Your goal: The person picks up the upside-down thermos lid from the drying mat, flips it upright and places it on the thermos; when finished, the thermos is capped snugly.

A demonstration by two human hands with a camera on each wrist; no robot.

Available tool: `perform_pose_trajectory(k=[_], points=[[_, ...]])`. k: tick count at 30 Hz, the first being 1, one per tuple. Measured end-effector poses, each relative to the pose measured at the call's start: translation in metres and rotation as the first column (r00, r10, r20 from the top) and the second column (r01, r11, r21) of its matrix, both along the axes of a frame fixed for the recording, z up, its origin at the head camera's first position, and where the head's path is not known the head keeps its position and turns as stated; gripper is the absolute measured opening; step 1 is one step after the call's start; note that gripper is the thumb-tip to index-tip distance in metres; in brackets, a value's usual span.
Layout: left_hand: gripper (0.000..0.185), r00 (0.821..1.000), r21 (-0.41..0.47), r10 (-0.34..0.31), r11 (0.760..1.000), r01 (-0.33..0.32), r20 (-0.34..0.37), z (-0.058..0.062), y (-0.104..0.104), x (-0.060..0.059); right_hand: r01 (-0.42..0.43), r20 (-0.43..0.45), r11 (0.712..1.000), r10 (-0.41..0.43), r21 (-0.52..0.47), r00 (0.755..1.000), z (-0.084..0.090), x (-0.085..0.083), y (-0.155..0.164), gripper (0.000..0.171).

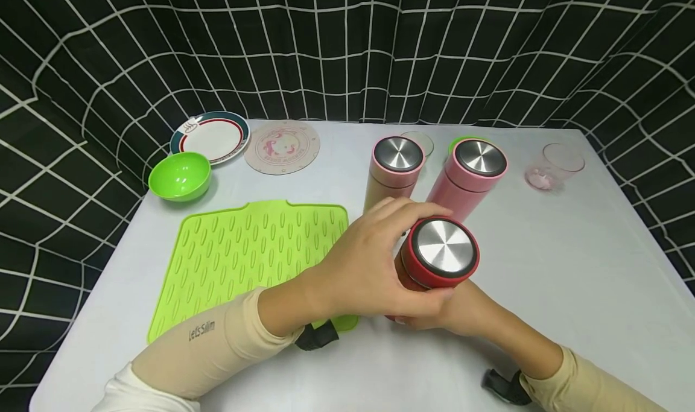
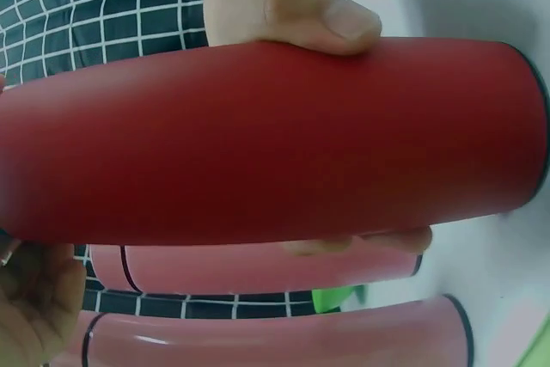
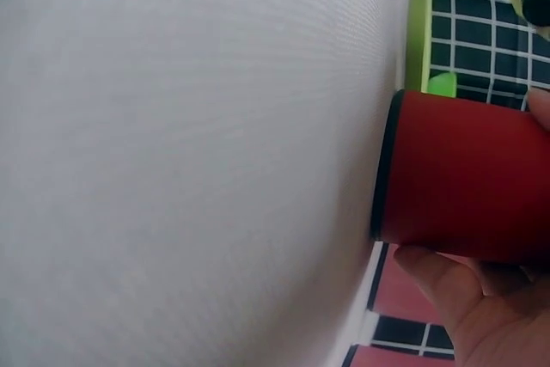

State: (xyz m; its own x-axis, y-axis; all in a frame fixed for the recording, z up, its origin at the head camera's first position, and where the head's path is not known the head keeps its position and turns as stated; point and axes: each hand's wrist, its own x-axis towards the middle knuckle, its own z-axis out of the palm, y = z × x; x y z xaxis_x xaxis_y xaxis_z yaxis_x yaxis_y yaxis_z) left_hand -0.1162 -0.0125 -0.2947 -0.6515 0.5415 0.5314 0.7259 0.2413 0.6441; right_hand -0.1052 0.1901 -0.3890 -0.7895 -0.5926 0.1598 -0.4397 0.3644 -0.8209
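A red thermos flask [image 1: 445, 249] with a brushed steel top stands upright between both hands, its base right at the white tabletop in the right wrist view. My left hand [image 1: 364, 264] grips it round the top, fingers on the far side and thumb on the near side. Lower on the red body [image 2: 284, 143], my right hand [image 1: 467, 309] holds it, thumb on one side and fingertips on the other. Just behind stand two more flasks: a beige one with a pink rim [image 1: 394, 167] and a pink one [image 1: 467, 180].
A bright green drying mat [image 1: 250, 249] lies left of the flasks. Farther left are a green bowl [image 1: 181, 175], a rimmed plate [image 1: 214, 136] and a round printed mat [image 1: 282, 148]. A clear glass [image 1: 559, 158] stands at the right. Behind the flasks show another glass [image 1: 426, 142] and a green rim [image 1: 461, 139].
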Motion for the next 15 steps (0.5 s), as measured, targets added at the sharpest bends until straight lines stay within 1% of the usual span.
perform_pose_trajectory(k=[3, 4, 5, 7, 10, 11, 13, 15], points=[[0.082, 0.996, 0.042, -0.081, 0.996, 0.08, 0.043, -0.0014, -0.0012, -0.0016, -0.012, -0.002, 0.999, 0.011, -0.034, 1.0, -0.0029, -0.001, 0.0028, 0.048], [0.085, 0.993, 0.054, -0.103, 0.994, 0.1, 0.054, -0.0016, -0.0012, -0.0016, -0.009, -0.014, 0.999, 0.008, -0.035, 1.0, -0.0036, -0.001, 0.0038, 0.047], [0.089, 0.991, 0.06, -0.115, 0.992, 0.112, 0.064, -0.0019, -0.0011, -0.0013, -0.007, -0.046, 1.0, 0.006, -0.022, 0.999, -0.004, -0.0004, 0.0054, 0.043], [0.093, 0.99, 0.061, -0.117, 0.992, 0.113, 0.073, -0.0018, -0.0003, -0.0002, -0.016, -0.06, 1.0, 0.015, -0.023, 0.998, -0.0041, -0.0003, 0.0068, 0.042], [0.086, 0.995, 0.052, -0.061, 0.997, 0.058, 0.074, -0.0021, 0.001, 0.0007, -0.02, -0.058, 1.0, 0.019, -0.015, 0.998, -0.0028, 0.0007, 0.0056, 0.04], [0.082, 0.995, 0.056, -0.054, 0.997, 0.05, 0.08, -0.0022, 0.0008, 0.0004, -0.019, -0.044, 1.0, 0.018, -0.012, 0.999, -0.0026, 0.0006, 0.0044, 0.042], [0.072, 0.993, 0.073, -0.071, 0.995, 0.064, 0.096, -0.0022, -0.0006, -0.0014, -0.034, 0.026, 0.998, 0.036, -0.046, 0.999, -0.0026, -0.0013, 0.0005, 0.043], [0.07, 0.987, 0.094, -0.124, 0.989, 0.114, 0.107, -0.0023, -0.0025, -0.0038, -0.042, 0.02, 0.998, 0.043, -0.048, 0.999, -0.0034, -0.0026, -0.0017, 0.042]])
